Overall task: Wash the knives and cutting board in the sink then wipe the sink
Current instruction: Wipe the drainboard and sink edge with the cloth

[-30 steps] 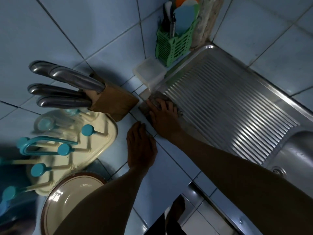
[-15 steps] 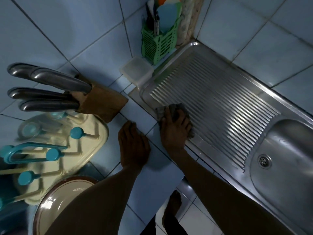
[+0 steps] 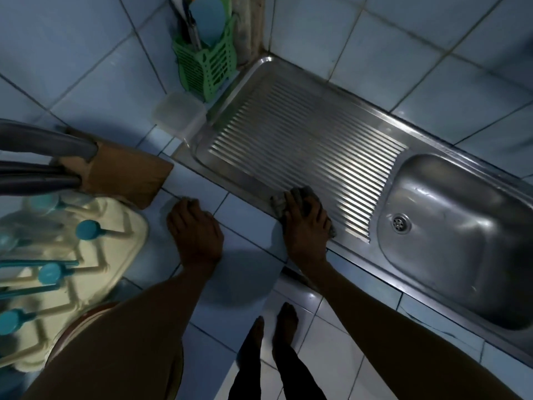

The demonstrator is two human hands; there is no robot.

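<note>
Near the middle of the frame the right hand (image 3: 306, 226) lies palm down on a grey cloth (image 3: 300, 194), fingers (image 3: 291, 201) spread and bent a little over the crumpled fabric, pressing it onto the front edge of the ribbed metal draining board (image 3: 302, 140). The cloth shows above the fingertips and again at the hand's right side; it sits where the ribs end and the flat steel rim begins. The right forearm runs from the lower right corner of the frame up and left to the wrist. To the right of the ribs is the sink (image 3: 461, 241), a steel bowl with its round drain (image 3: 400, 223) at its left side. The left hand (image 3: 196, 230) rests flat on the blue tiled table (image 3: 248, 272) left of centre, fingers straight and close together, holding nothing; its forearm comes up from the lower left. The knives (image 3: 43, 157) stand in a wooden block (image 3: 124, 171) at the left edge of the frame, their grey handles blurred, just beyond the left hand's fingertips. Below the block sits a cream drying rack (image 3: 95, 264) with teal pegs. At the top centre a green basket (image 3: 207, 67) holds utensils, with a clear lidded box (image 3: 178, 114) just beside it. Two bare feet (image 3: 277, 327) stand on the pale floor tiles at the bottom centre.
</note>
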